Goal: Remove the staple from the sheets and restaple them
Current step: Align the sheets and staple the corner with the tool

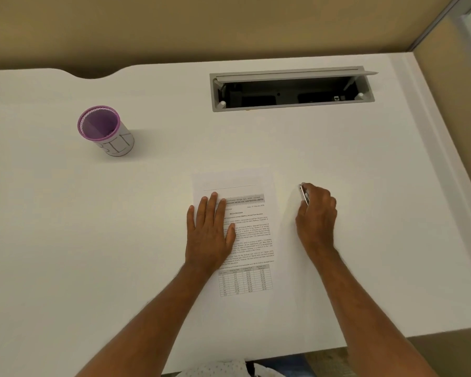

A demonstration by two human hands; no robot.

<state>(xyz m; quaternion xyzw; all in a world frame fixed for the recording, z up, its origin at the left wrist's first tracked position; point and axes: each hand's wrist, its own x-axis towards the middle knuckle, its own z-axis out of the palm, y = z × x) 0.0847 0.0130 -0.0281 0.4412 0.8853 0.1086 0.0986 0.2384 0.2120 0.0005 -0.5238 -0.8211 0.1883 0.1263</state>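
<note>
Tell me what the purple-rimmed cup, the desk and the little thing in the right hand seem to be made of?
Cup: looks like purple wire mesh, wrapped in white paper with handwritten letters. Desk: smooth matte white, probably laminate over board. Object in the right hand: silvery with a bright glint, likely metal; mostly hidden, so uncertain.

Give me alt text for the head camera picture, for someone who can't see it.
A person's left hand lies flat on printed sheets on a white desk, while the right hand, beside the sheets, closes around a small metal tool. A purple-rimmed pen cup stands far left; an open cable tray sits behind.
</note>
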